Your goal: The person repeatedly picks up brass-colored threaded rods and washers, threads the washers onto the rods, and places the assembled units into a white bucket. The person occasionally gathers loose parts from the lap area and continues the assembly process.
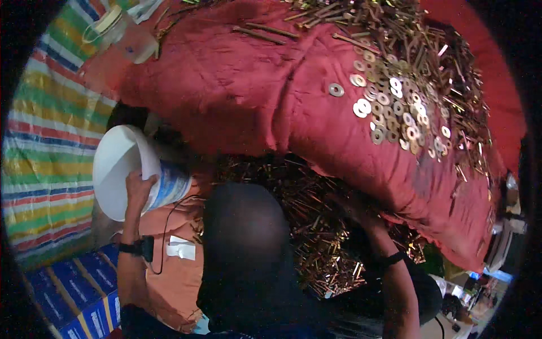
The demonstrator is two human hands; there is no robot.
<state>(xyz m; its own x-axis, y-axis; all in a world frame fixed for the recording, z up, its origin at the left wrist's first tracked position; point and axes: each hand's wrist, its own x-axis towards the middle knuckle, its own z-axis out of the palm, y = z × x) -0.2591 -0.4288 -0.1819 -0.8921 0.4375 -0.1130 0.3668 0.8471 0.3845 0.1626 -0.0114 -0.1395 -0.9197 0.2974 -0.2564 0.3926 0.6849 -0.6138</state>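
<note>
My left hand (138,193) is closed over the rim of a white plastic bucket (116,172), which lies tipped on its side with its mouth toward the left. The inside wall that shows is bare; the bucket's bottom is hidden. My right hand (357,212) reaches down to a heap of loose copper-coloured bolts or pins (330,257) under the edge of a red cloth-covered mound. Shadow and blur hide its fingers, so I cannot make out whether it holds any. A dark rounded shape (245,226), perhaps my knee, covers part of the heap.
On the red cloth (226,79) lie flat metal washers (395,107) and many long bolts (446,62). A clear lidded jar (121,34) stands at the far left by a striped sheet (51,141). Blue boxes (73,288) are at lower left; a white paper piece (180,248) lies on orange cloth.
</note>
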